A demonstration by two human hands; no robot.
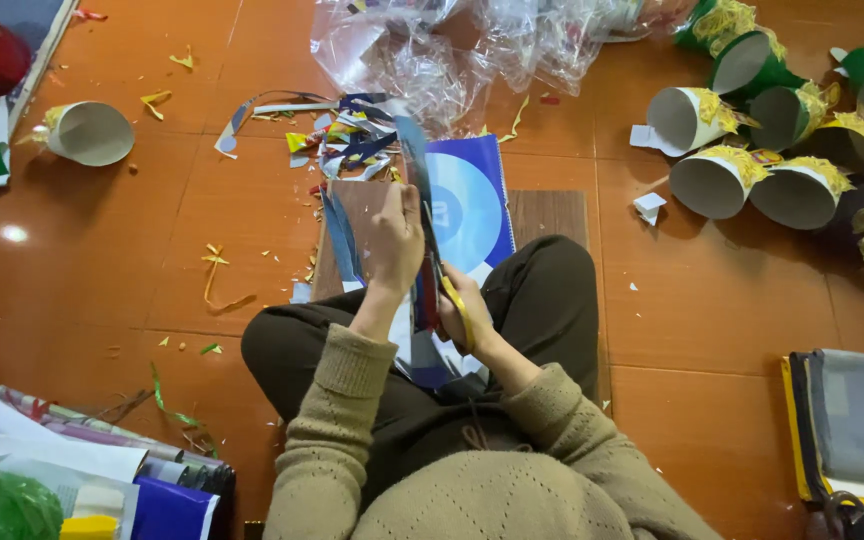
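Left hand [395,243]: fingers pinch the blue paper strip [415,160] upright; keep it taut.
Right hand [464,312]: fingers closed in yellow-handled scissors [449,300], just below; cut straight.

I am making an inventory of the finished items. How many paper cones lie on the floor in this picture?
At least 9. One white cone lies alone at upper left; about eight cones, white and green with yellow fringe, are piled at upper right. The pile overlaps and runs past the edge, so more may be hidden.

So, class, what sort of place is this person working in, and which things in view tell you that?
Probably a home floor used for paper crafts: glossy orange floor tiles, a heap of paper cones trimmed with yellow fringe, and coloured paper scraps beyond the hands, the right hand holding yellow-handled scissors.
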